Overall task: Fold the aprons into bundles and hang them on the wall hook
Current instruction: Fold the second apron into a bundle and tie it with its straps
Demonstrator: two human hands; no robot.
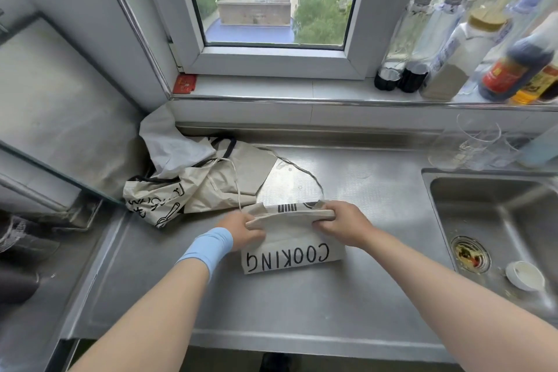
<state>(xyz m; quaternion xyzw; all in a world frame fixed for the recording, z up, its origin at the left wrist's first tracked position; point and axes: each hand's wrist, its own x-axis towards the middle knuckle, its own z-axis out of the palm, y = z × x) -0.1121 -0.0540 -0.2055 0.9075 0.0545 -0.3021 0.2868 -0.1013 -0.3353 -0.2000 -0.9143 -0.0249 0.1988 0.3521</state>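
Note:
A cream apron (291,251) printed with "COOKING" lies folded into a narrow strip on the steel counter (302,305). My left hand (243,231), with a blue wristband, pinches the left end of its raised upper fold. My right hand (342,222) grips the right end of the same fold. A thin apron string (305,172) loops away over the counter behind it. More cream aprons (196,181) with black print lie crumpled in a heap at the back left corner. No wall hook is in view.
A steel sink (498,220) lies to the right, with a drain strainer and a small white dish (525,275) in it. Bottles (459,48) line the window sill, and clear glasses (471,142) stand behind the sink. A glass panel edges the counter's left side.

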